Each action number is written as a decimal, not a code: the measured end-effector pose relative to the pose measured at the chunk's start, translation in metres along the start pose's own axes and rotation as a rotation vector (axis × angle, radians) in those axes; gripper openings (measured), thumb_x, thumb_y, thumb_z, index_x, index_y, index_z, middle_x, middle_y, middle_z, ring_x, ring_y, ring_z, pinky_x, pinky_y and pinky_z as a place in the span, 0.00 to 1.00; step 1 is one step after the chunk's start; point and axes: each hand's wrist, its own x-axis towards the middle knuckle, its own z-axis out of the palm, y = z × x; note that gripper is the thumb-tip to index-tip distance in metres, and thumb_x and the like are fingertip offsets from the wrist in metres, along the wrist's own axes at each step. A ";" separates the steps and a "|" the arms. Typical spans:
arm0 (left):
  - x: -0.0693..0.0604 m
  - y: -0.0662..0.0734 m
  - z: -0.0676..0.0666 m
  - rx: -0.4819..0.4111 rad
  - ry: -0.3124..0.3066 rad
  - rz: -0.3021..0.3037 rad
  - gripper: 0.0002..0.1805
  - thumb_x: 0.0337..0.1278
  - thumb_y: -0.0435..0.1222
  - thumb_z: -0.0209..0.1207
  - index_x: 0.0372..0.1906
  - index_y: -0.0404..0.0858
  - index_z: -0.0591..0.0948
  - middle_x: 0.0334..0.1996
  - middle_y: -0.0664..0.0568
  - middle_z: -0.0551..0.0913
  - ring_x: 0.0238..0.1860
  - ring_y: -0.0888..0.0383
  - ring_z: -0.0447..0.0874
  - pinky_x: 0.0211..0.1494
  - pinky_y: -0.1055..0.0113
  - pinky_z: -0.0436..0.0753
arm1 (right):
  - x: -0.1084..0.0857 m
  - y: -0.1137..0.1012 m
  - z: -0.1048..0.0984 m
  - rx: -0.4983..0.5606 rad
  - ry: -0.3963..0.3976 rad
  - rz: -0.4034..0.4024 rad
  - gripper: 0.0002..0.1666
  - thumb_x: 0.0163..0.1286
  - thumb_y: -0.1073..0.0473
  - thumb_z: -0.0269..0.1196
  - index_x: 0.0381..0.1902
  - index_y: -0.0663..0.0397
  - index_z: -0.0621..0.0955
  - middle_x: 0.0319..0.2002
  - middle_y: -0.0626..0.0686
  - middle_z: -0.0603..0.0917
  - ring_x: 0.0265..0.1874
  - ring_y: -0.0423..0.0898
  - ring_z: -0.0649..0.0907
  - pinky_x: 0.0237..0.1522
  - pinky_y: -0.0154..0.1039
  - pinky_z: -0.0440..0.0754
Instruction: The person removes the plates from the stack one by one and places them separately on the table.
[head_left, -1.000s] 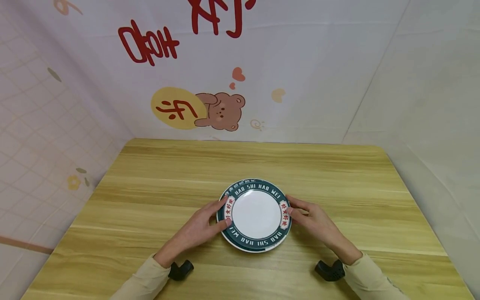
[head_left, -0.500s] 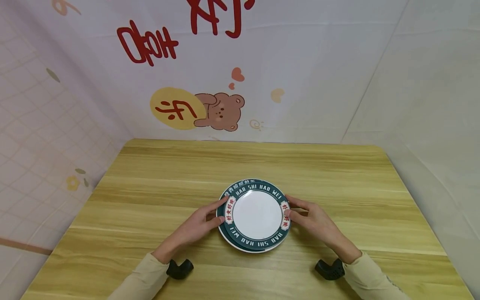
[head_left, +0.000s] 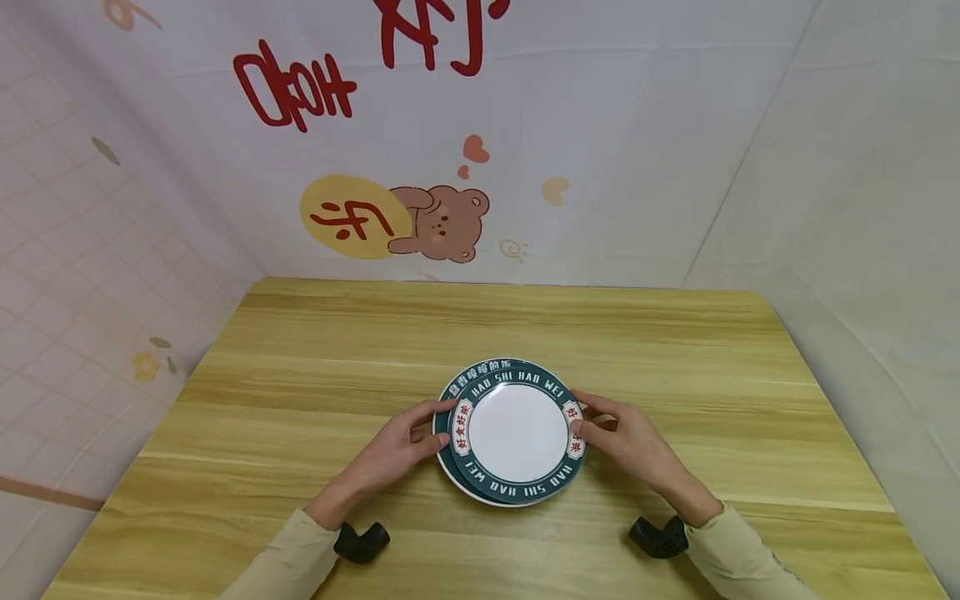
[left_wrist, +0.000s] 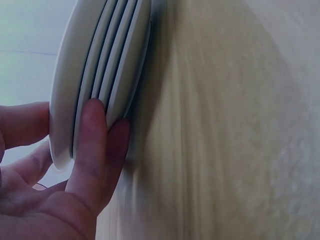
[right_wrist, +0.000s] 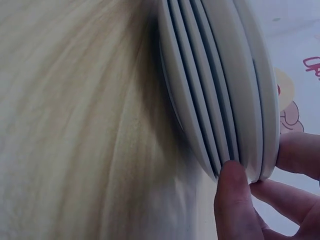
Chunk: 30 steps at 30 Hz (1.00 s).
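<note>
A stack of round plates sits in front of the person; the top plate (head_left: pixel 517 432) is white with a green lettered rim, offset rightward so that a lower plate's rim (head_left: pixel 442 458) shows at its left. Around the stack's left edge the left hand (head_left: pixel 386 450) has its thumb and fingers. The right hand (head_left: pixel 633 442) holds the right edge, thumb on the top rim. In the left wrist view, the left hand (left_wrist: pixel 60 205) presses fingertips on the edges of the stacked plates (left_wrist: pixel 67 85). In the right wrist view, the right hand (right_wrist: pixel 290 202) touches the plate edges (right_wrist: pixel 242 90).
The wooden table (head_left: pixel 337 333) reaches back to a white printed cloth (head_left: pixel 622 125), with more cloth at both sides. Black wrist devices (head_left: pixel 362 543) (head_left: pixel 658 537) sit beside both sleeves, near the table's front.
The top plate has slid slightly right over the plate below. The left thumb has drawn back left from the top plate's lettering, and the left forefinger is more bent. The right hand is nearly still.
</note>
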 end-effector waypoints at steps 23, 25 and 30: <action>-0.005 0.002 0.009 -0.093 0.043 -0.052 0.26 0.77 0.31 0.54 0.75 0.38 0.72 0.70 0.35 0.71 0.57 0.47 0.85 0.53 0.63 0.88 | -0.007 -0.002 -0.015 0.240 0.012 0.034 0.29 0.76 0.61 0.63 0.69 0.71 0.74 0.55 0.65 0.81 0.45 0.53 0.86 0.43 0.37 0.89; -0.005 0.002 0.010 -0.097 0.053 -0.051 0.26 0.77 0.31 0.54 0.76 0.38 0.70 0.70 0.35 0.71 0.58 0.47 0.85 0.52 0.63 0.88 | -0.008 -0.002 -0.016 0.268 0.013 0.037 0.29 0.76 0.61 0.63 0.69 0.71 0.73 0.55 0.66 0.81 0.46 0.52 0.86 0.44 0.37 0.89; -0.005 0.002 0.012 -0.126 0.068 -0.041 0.27 0.77 0.29 0.54 0.77 0.36 0.68 0.71 0.34 0.70 0.58 0.46 0.85 0.51 0.63 0.88 | -0.011 -0.001 -0.019 0.350 0.018 0.051 0.30 0.76 0.63 0.62 0.70 0.73 0.72 0.54 0.68 0.81 0.45 0.51 0.86 0.45 0.40 0.89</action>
